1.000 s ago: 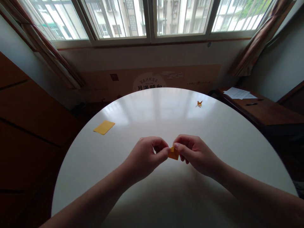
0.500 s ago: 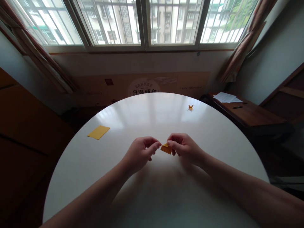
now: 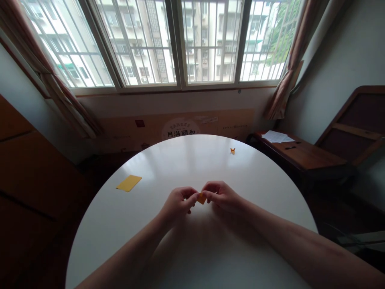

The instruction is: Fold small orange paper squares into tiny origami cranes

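Observation:
A small folded piece of orange paper (image 3: 201, 198) is pinched between my two hands, just above the white table. My left hand (image 3: 179, 202) grips its left side with thumb and forefinger. On the opposite side, my right hand (image 3: 221, 194) holds it the same way, its fingers curled. One corner of the paper points down toward me; the fingertips cover its upper edges. Toward the far right of the table stands a little orange origami figure (image 3: 232, 151) with two upturned points.
The round white table (image 3: 186, 164) carries a yellow paper sheet or stack (image 3: 129, 183) at the left. Beyond the table's far edge is a printed cardboard panel (image 3: 234, 120) under the window. A wooden side table (image 3: 315, 154) with white papers (image 3: 275, 136) stands at the right.
My left hand has closed onto the paper, which only the right hand held before. The paper has turned so a corner points down. The view has tilted upward, showing more window.

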### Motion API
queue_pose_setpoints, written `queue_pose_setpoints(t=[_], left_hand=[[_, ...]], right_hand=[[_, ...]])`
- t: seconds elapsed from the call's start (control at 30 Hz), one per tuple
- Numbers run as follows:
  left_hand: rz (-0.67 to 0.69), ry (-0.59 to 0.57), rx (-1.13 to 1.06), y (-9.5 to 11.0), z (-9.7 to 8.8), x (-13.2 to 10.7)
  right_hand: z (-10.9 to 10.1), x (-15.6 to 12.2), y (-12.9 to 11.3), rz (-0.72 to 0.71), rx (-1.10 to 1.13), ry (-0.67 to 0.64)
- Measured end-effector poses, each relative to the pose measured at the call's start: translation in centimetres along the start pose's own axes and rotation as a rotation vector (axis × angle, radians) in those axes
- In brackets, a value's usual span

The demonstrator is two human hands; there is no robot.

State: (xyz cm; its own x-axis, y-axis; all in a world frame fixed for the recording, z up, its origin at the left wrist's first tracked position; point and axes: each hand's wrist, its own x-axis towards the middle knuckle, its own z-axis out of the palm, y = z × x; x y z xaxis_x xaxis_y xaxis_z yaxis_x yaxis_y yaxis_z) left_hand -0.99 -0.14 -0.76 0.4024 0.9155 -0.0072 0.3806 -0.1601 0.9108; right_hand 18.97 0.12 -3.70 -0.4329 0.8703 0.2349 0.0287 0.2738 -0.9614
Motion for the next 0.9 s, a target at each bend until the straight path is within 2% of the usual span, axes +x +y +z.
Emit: queue_pose_setpoints(t=[0.43,0.77,0.9], left_hand=[[0.054,0.074,0.087,-0.4,0.4,0.0],[0.059,0.107,0.046,-0.3,0.6,0.8],[0.057,0.104,0.037,-0.5,0.7,0.8]], right_hand=[[-0.4,0.0,0.4,0.029,-0.038,-0.025],[-1.3,0.8,0.5,0.04,-0.02,-0.056],[-1.1,0.9,0.7,0.062,-0.042,-0.021]])
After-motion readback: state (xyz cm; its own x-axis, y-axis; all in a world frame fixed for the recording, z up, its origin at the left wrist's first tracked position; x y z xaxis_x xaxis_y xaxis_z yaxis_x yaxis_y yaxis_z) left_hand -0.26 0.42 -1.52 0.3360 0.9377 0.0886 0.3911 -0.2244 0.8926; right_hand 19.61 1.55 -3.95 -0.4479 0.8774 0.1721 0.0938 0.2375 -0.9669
